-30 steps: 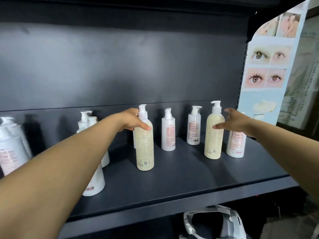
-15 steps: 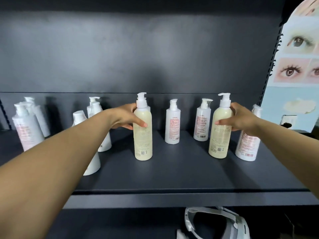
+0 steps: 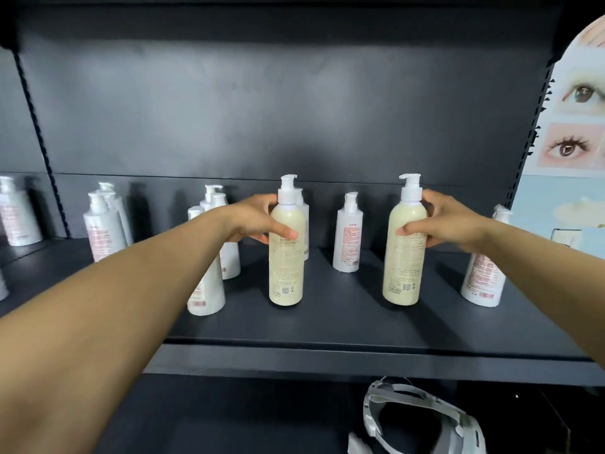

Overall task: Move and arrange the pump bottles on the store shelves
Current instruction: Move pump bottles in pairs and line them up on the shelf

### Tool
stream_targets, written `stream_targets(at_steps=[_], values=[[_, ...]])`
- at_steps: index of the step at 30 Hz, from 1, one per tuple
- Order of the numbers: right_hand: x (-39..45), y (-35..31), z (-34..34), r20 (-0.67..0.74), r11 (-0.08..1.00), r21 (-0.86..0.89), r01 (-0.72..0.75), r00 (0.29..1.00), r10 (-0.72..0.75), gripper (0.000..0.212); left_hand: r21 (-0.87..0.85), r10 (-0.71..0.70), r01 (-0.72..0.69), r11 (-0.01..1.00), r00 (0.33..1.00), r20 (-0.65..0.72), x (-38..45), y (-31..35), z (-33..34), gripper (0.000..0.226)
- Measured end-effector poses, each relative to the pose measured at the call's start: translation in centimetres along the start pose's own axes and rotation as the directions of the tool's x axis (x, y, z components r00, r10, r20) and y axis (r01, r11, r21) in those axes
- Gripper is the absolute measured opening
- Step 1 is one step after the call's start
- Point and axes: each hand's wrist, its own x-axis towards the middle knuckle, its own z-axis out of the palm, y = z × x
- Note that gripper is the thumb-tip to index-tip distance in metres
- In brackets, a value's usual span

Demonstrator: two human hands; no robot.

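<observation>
While my left hand (image 3: 258, 221) and right hand (image 3: 448, 224) each wrap one tall yellow pump bottle (image 3: 285, 253) standing on the shelf (image 3: 327, 322), the white bottles (image 3: 347, 234) look scattered, so I think much arranging remains.

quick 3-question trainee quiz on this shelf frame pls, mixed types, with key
1. True or false: each hand grips a cream pump bottle.
2. What stands between the two cream bottles, further back? A) a white bottle B) a box C) a cup
3. Fill in: the cream bottles stand ___ on the shelf.

Key:
1. True: left hand on left cream bottle, right hand on right cream bottle.
2. A, white bottle.
3. upright, on shelf.
</observation>
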Motion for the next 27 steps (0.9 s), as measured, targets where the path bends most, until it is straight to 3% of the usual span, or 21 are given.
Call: stream_targets(at_steps=[5, 13, 16, 27], values=[[-2.1, -5.1, 3.5, 0.080, 0.998, -0.015, 0.059, 0.995, -0.058, 0.053, 0.029, 0.016, -0.017, 0.999, 0.999, 0.033, -4.7, 0.2, -2.8, 0.034], [-6.8, -14.1, 12.8, 0.111, 0.993, 0.040, 0.107, 0.988, -0.111, 0.052, 0.056, 0.035, -0.037, 0.998, 0.998, 0.043, -14.0, -2.4, -10.6, 0.041], [-8.2, -17.4, 17.2, 0.115, 0.990, 0.065, 0.125, 0.985, -0.131, 0.054, 0.060, 0.032, -0.033, 0.998, 0.999, 0.012, -17.6, -4.3, -14.1, 0.034], [-8.3, -27.0, 32.0, 0.172, 0.979, 0.135, 0.151, 0.970, -0.173, 0.056, 0.026, -0.022, 0.025, 0.999, 0.992, -0.126, -26.0, -13.1, -25.8, 0.041]])
